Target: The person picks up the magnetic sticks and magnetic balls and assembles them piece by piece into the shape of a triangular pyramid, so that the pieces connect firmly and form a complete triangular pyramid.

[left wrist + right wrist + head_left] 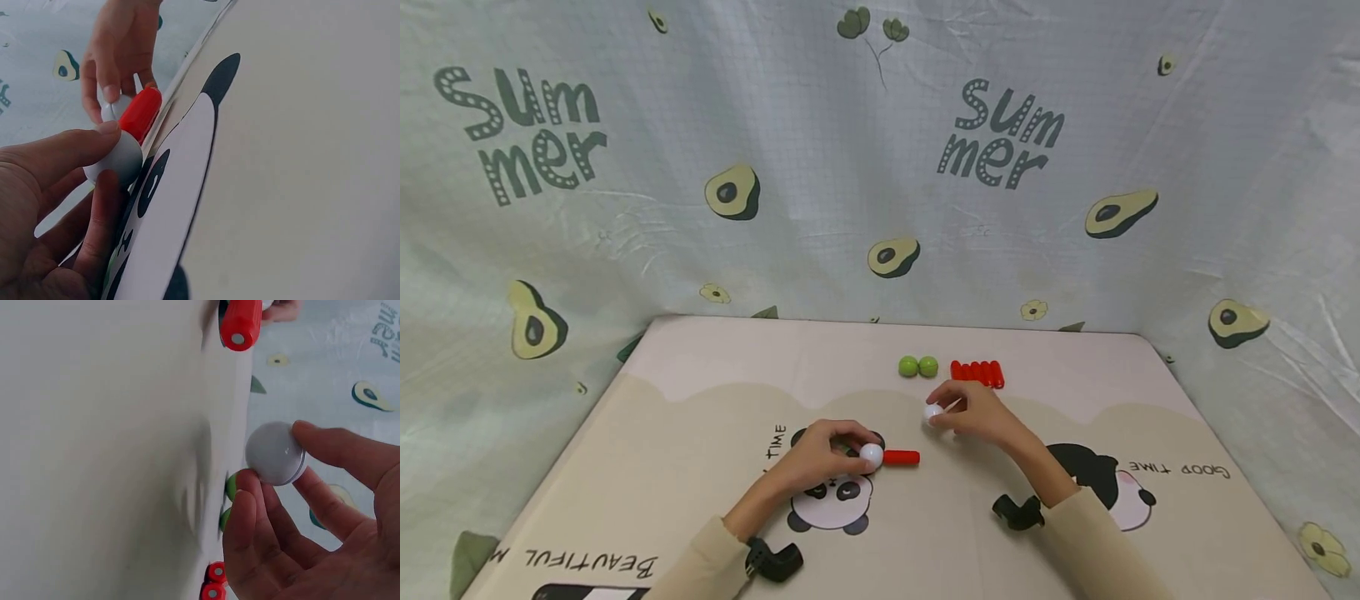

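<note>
My left hand (822,457) pinches a glossy white ball (871,456) between thumb and fingers, over the panda print. A short red rod (902,457) extends rightward from that ball, end against it. In the left wrist view the thumb lies on top of the white ball (119,159), beside the near end of the red rod (141,114). Farther back and to the right, my right hand (979,411) grips a second white ball (932,412) at its fingertips. The right wrist view shows this ball (274,453) apart from the rod, whose end has a grey round tip.
Two green balls (908,367) sit side by side at the back of the table (700,442). Several red rods (977,372) lie in a row to their right, just behind my right hand. A printed curtain (820,125) hangs behind the table's far edge.
</note>
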{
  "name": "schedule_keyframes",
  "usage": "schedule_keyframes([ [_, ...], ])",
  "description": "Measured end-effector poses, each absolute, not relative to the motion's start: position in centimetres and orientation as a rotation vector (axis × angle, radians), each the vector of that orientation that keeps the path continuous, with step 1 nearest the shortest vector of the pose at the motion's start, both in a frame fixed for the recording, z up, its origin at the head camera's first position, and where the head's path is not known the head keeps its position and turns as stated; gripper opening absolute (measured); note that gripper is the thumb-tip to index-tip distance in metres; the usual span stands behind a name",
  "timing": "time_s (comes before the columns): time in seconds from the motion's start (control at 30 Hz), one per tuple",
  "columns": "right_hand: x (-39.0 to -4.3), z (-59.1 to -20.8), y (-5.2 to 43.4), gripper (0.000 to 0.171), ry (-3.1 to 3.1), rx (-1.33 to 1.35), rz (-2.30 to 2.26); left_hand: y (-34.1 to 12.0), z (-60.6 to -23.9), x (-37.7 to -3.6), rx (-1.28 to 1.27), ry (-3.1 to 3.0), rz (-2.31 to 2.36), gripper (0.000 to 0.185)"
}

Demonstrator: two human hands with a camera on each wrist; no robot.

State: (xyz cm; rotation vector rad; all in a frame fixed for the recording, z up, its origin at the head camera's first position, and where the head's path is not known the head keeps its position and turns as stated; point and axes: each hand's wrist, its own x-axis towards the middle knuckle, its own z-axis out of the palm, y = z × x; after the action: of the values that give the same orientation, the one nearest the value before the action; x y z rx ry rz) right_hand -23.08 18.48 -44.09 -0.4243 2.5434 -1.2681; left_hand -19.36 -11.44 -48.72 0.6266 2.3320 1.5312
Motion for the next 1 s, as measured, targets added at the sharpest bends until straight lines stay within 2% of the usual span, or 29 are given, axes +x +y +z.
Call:
schedule_keyframes([
  [0.53, -20.6, -45.4, 19.5, 0.027, 2.414, -0.596, -1.223, -11.4, -49.0, -19.7, 0.622, 2.357, 1.519, 0.026],
  [1.0, -20.2, -45.8, 19.0, 0.024, 2.381, -0.652, -1.213, -11.4, -48.9, -19.5, 0.605, 2.340, 1.537, 0.026],
])
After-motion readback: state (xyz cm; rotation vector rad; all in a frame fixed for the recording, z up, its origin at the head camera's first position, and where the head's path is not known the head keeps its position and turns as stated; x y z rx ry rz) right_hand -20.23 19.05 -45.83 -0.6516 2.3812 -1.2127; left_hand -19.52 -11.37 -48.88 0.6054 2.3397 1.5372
